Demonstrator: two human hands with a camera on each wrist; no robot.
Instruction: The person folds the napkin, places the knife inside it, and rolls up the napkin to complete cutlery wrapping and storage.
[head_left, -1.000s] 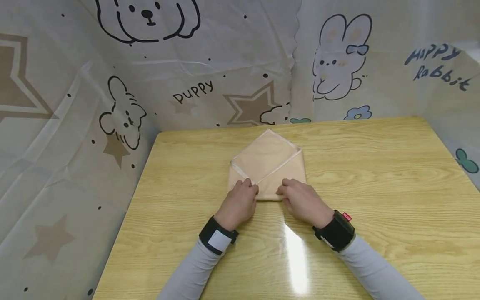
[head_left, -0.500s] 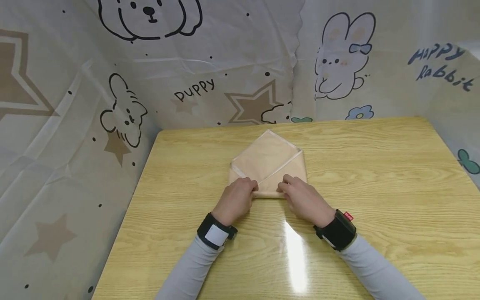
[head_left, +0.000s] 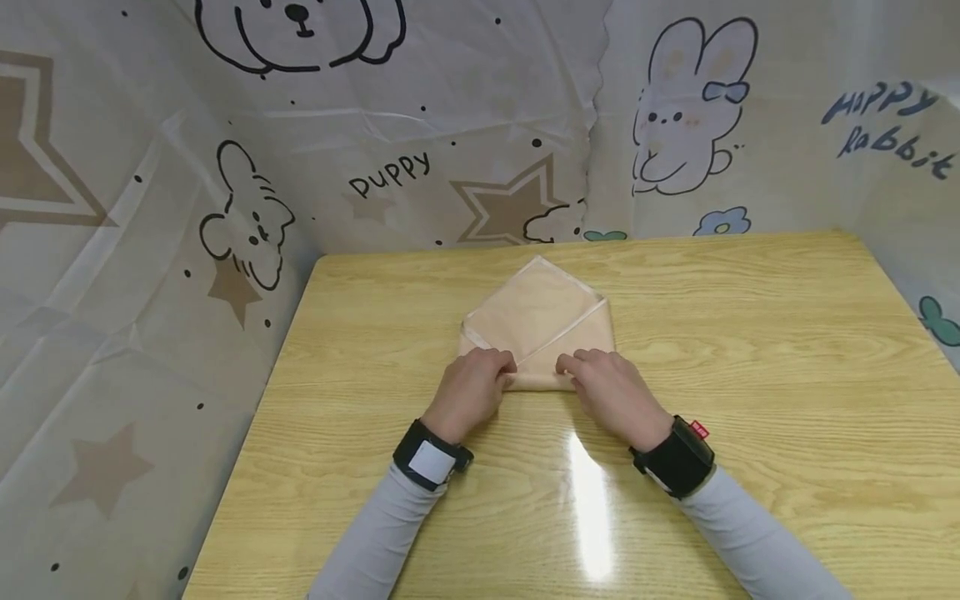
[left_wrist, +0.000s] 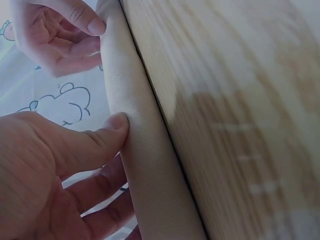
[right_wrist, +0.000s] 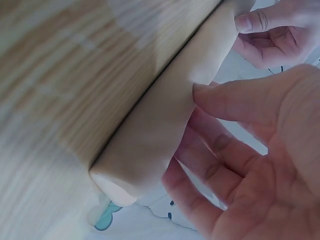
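A peach cloth (head_left: pixel 536 312) with pale hemmed edges lies folded like an envelope, its point facing the far side of the table. Its near edge is turned up into a thick roll (left_wrist: pixel 137 115). My left hand (head_left: pixel 468 390) pinches the left part of that roll, thumb on the near side and fingers over the top. On the right part, my right hand (head_left: pixel 618 393) grips it the same way, its thumb pressed to the fabric and its fingers (right_wrist: pixel 187 190) behind. Between the hands a short stretch of the roll shows.
The cloth lies on a wood-grain table (head_left: pixel 750 358). Fabric curtains (head_left: pixel 420 75) printed with cartoon animals and stars hang along the back and both sides. A bright reflection (head_left: pixel 590 508) falls on the tabletop in front of the hands.
Both hands have moved slightly away from the body, rolling the cloth's near edge forward. The roll now shows more clearly between them, while the far point stays in place on the table.
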